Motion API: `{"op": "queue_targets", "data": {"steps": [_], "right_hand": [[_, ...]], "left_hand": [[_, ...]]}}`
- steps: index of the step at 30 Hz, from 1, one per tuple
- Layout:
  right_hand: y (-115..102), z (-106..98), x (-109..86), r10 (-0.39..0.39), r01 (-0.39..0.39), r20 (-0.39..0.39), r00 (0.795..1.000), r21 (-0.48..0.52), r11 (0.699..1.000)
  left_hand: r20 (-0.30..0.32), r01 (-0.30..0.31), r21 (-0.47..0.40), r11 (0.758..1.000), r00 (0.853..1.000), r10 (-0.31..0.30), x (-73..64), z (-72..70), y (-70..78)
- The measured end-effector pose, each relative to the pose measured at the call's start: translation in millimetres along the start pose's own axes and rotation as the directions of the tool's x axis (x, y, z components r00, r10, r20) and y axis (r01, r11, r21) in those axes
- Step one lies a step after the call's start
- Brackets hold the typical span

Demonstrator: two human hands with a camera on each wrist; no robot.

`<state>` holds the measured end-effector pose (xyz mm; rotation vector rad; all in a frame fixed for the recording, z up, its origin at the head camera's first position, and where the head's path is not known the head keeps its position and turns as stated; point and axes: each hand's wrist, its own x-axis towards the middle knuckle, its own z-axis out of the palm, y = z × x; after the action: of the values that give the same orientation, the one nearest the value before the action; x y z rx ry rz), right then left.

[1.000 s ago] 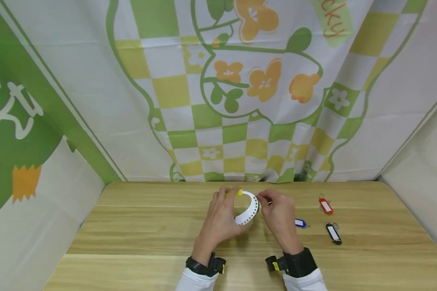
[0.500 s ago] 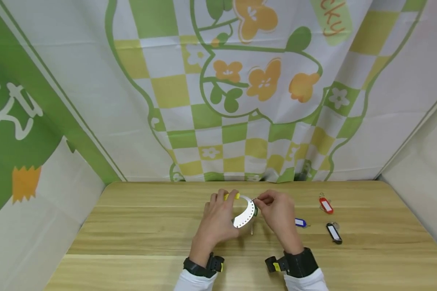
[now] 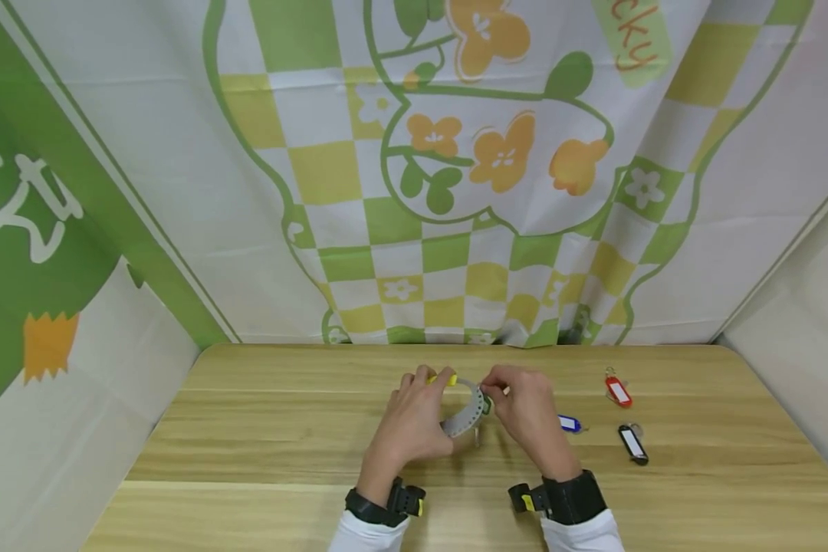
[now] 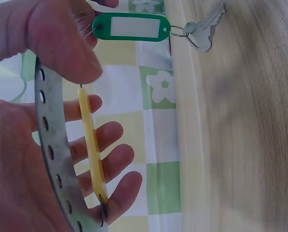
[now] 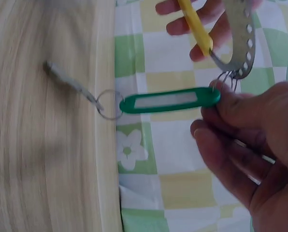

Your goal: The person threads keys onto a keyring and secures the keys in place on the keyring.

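Note:
My left hand (image 3: 410, 422) grips a crescent-shaped metal key holder (image 3: 464, 420) with a row of holes and a yellow handle (image 4: 91, 145). Its fingers lie around the handle side. Opposite, my right hand (image 3: 530, 408) pinches the end of a green key tag (image 5: 170, 100), where small metal loops (image 5: 226, 79) meet the holed plate's edge. Whether a loop passes through a hole is hard to tell. From the tag's other end hangs a silver key (image 4: 209, 29) on a split ring (image 5: 109, 104). All of this is held above the table.
To the right on the wooden table (image 3: 262, 437) lie a blue key tag (image 3: 569, 423), a red key tag (image 3: 617, 390) and a black key tag (image 3: 632, 443). A green and white patterned curtain (image 3: 393, 264) hangs behind the table's back edge.
The key holder has tilted, and its plate now looks grey instead of bright white. The green tag and hanging key show more below it. Both hands stay close together, nearly in place.

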<state>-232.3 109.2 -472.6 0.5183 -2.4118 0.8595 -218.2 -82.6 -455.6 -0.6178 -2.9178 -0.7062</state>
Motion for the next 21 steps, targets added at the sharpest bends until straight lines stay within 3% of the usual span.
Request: {"op": "queue_targets", "data": {"steps": [4, 10, 21], "right_hand": [[2.3, -1.3, -0.1, -0.028, 0.028, 0.014, 0.999, 0.001, 1.000], [-0.8, 0.8, 0.7, 0.048, -0.049, 0.019, 0.999, 0.016, 0.999], [-5.2, 4.9, 0.6, 0.116, -0.116, -0.027, 0.993, 0.004, 0.993]], "left_hand": [[0.024, 0.002, -0.023, 1.000, 1.000, -0.002, -0.5, -0.8, -0.3], [0.026, 0.036, 0.012, 0.999, 0.999, -0.037, -0.2, -1.3, 4.2], [-0.004, 0.071, 0.046, 0.996, 0.997, -0.071, -0.5, 2.9, 7.1]]}}
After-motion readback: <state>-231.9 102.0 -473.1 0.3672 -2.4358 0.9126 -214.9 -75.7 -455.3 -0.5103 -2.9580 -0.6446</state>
